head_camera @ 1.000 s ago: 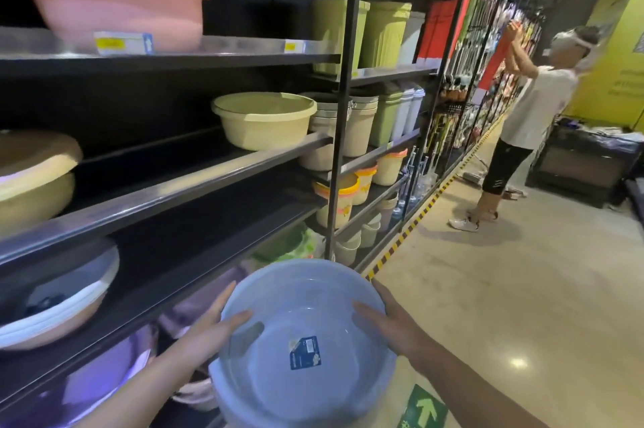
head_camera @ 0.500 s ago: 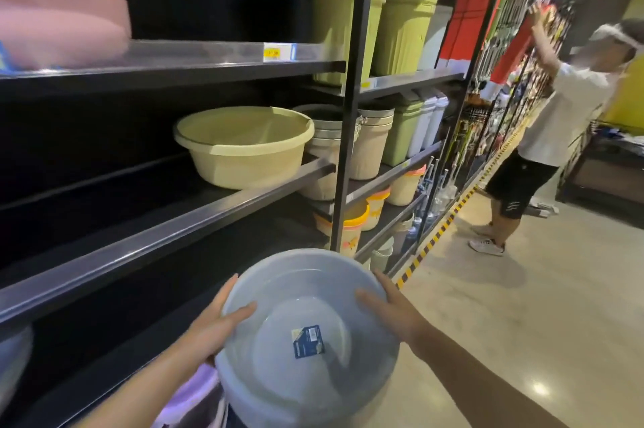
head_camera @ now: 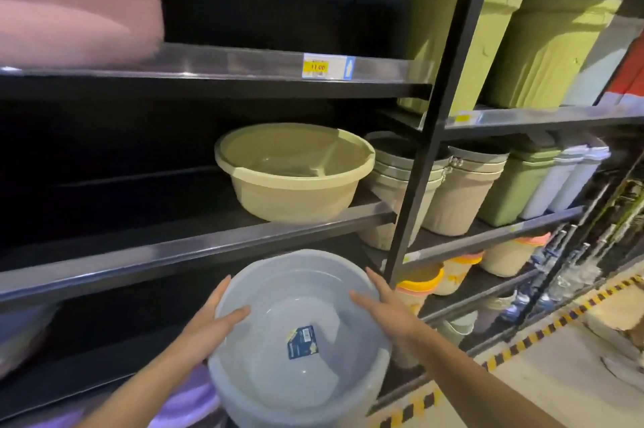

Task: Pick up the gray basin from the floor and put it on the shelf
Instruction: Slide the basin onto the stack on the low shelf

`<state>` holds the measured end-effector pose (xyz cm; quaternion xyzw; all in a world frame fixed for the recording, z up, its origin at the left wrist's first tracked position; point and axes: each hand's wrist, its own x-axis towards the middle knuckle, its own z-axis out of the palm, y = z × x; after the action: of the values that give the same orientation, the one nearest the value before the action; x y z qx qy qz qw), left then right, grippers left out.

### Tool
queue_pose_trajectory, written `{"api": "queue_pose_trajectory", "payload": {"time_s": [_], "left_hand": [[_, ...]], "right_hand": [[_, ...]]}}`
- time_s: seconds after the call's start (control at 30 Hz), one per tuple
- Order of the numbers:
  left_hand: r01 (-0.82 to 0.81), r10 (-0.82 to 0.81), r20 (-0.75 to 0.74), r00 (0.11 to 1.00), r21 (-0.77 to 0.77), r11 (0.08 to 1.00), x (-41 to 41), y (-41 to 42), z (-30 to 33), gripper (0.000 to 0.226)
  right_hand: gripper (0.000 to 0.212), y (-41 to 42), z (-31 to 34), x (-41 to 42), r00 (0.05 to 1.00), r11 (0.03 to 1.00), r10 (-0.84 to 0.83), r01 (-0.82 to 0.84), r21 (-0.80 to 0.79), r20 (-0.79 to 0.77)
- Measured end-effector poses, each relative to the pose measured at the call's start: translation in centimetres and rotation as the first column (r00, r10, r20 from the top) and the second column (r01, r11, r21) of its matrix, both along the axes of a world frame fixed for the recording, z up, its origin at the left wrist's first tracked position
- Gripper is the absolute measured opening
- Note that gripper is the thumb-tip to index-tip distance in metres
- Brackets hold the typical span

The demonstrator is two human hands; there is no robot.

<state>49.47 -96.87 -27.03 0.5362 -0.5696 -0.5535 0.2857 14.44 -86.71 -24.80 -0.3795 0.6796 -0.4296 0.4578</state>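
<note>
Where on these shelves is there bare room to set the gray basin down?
Middle shelf: bare stretch left of the beige basin. Upper shelf: bare between the pink basins and the upright post. Right of the post, bins crowd every level.

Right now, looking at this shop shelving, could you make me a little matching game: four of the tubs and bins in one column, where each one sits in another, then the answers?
Things:
1. gray basin
2. beige basin
3. pink basins
4. green bins

Places:
A. top shelf, far left
B. middle shelf, left of the black post
C. held in the left hand and right hand, below the middle shelf's edge
D. upper shelf, right of the black post

Pairs: 1-C, 2-B, 3-A, 4-D
</note>
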Motion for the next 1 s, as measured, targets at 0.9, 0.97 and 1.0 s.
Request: {"api": "queue_pose_trajectory", "payload": {"time_s": [0.9,0.97,1.0], "left_hand": [[-0.417,0.398,0.198,0.896,0.066,0.907,-5.0,-7.2,-0.6,0.048],[-0.433,0.412,0.204,0.888,0.068,0.899,-5.0,-7.8,-1.4,0.048],[-0.439,0.420,0.195,0.886,0.069,0.896,-4.9,-8.2,-1.8,0.048]], "right_hand": [[0.027,-19.3,-3.6,-2.3,0.978,0.985,0.141,-0.122,0.124,-0.156],[0.024,-19.9,-4.3,-2.3,0.980,0.983,0.149,-0.132,0.129,-0.135],[0.024,-20.2,-4.7,-2.3,0.980,0.981,0.156,-0.139,0.133,-0.126]]}}
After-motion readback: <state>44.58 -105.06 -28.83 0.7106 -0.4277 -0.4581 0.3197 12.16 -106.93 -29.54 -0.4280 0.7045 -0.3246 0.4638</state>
